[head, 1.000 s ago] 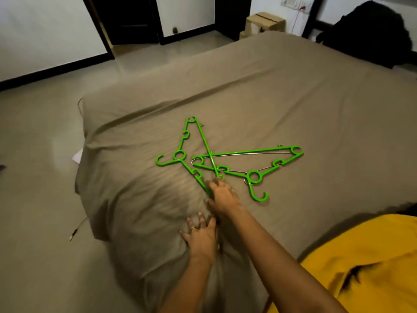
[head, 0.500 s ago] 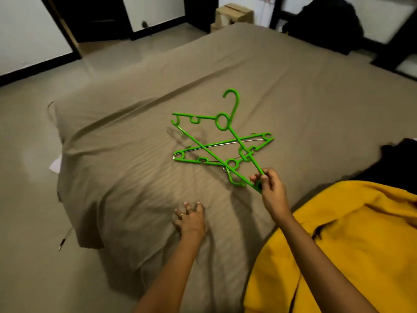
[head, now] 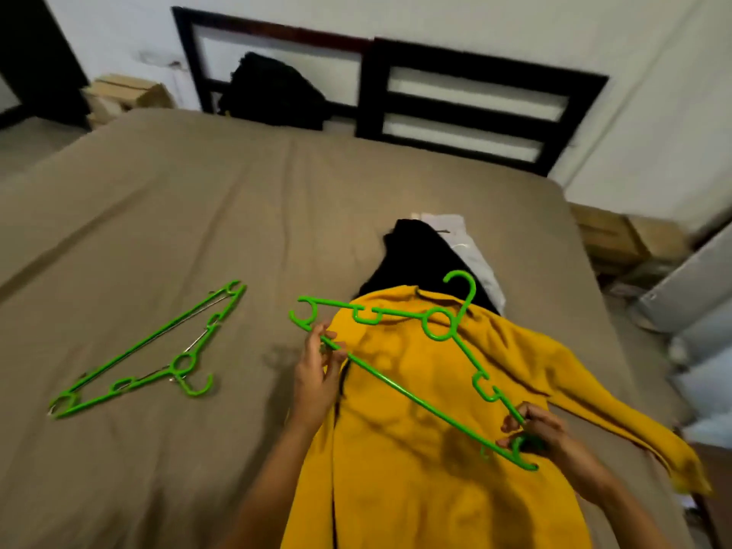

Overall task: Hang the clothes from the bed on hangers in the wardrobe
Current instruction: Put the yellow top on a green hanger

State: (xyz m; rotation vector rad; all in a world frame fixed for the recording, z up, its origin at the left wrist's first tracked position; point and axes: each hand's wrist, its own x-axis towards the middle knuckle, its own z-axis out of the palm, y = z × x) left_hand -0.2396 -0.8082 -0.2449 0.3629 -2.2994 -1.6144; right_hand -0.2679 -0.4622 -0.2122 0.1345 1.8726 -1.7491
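A green hanger is held over a yellow top spread on the bed, probably lined up for threading in. The left hand pinches its ten o'clock tip and the right hand pinches its four o'clock tip. Spare hangers lie at nine o'clock.

Smooth, glossy green plastic hanger; yellow garment of soft, matt cloth; bed sheet of matt brown cloth, faintly creased
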